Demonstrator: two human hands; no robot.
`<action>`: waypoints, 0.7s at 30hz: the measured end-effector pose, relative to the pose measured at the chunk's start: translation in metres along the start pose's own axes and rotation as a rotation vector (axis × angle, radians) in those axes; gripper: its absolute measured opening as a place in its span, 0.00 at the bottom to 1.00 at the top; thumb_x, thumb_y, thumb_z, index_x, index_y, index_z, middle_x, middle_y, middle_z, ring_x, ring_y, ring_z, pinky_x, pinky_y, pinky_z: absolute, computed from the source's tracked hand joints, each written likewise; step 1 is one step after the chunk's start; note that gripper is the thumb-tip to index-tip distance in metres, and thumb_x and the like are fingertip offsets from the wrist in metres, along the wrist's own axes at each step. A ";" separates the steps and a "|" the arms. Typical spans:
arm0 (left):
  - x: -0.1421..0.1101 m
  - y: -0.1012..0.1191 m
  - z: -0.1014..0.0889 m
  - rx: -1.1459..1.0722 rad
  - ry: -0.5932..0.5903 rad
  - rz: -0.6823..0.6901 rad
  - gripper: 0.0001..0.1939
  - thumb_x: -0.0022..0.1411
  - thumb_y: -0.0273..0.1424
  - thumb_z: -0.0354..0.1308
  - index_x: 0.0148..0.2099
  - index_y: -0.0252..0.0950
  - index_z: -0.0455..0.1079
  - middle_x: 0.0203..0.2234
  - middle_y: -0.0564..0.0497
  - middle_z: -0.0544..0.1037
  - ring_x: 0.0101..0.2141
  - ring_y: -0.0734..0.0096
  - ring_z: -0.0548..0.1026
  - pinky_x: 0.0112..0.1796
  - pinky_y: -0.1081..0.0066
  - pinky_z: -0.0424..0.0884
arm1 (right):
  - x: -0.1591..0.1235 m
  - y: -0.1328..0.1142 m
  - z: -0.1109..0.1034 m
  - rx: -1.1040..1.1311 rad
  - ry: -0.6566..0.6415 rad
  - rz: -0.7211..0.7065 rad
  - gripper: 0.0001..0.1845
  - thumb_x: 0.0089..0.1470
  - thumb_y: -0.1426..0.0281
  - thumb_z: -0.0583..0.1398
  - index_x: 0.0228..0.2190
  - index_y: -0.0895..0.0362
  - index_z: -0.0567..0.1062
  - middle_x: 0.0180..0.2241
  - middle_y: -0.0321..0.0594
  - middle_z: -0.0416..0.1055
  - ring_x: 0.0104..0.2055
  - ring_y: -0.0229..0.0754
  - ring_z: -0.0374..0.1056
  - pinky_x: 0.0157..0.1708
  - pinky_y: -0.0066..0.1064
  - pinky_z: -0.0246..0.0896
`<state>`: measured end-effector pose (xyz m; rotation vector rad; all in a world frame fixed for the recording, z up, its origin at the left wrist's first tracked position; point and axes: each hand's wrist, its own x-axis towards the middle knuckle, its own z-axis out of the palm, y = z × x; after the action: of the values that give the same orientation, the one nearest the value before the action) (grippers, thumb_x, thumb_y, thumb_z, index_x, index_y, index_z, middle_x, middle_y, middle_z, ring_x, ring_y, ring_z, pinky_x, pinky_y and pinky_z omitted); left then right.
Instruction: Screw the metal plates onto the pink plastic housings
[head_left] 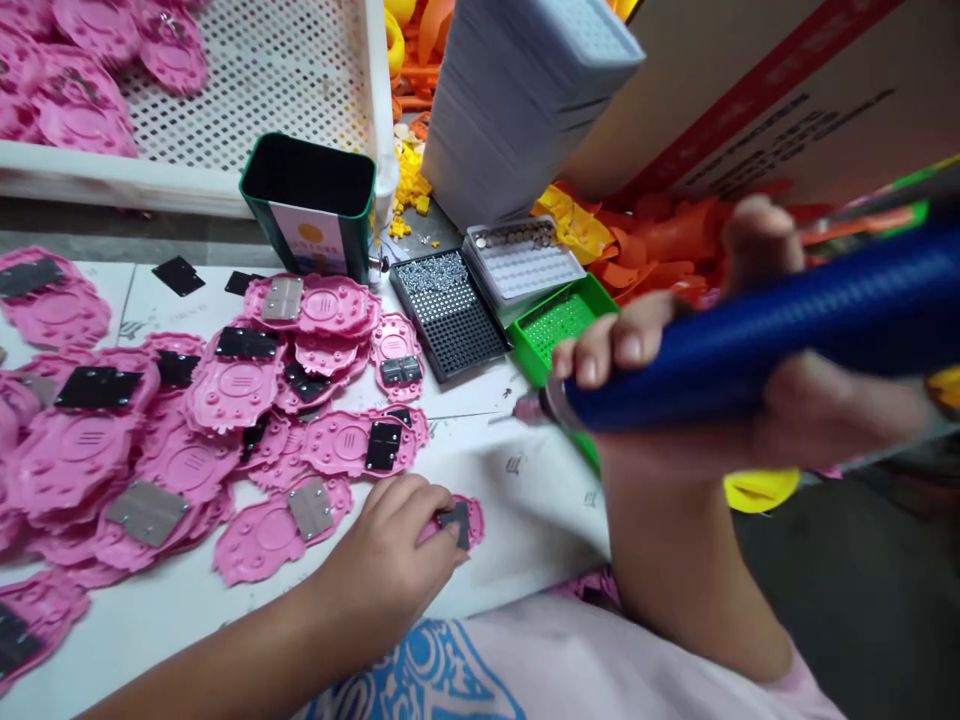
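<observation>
My left hand is closed on a pink plastic part with a small grey metal plate, pressing it on the white table. My right hand is wrapped round a blue electric screwdriver, held above the table, its tip pointing left. Many more pink parts with black or grey plates lie spread to the left of my left hand.
A black screw tray, a white tray and a green tray sit behind. A dark green tin stands near a white perforated crate. Orange and yellow parts pile beside a cardboard box.
</observation>
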<state>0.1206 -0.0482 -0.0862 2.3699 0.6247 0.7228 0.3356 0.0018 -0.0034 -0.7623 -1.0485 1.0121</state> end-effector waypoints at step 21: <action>-0.005 -0.001 0.005 0.017 -0.053 -0.030 0.08 0.66 0.26 0.53 0.32 0.32 0.66 0.35 0.45 0.70 0.36 0.65 0.65 0.37 0.64 0.64 | -0.093 -0.008 0.031 -0.051 0.175 0.279 0.27 0.46 0.55 0.66 0.48 0.41 0.68 0.26 0.33 0.69 0.27 0.43 0.65 0.32 0.41 0.61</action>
<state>0.1200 -0.0524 -0.0919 2.3817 0.6447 0.6413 0.2943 -0.0863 -0.0163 -1.0406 -0.8333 1.1353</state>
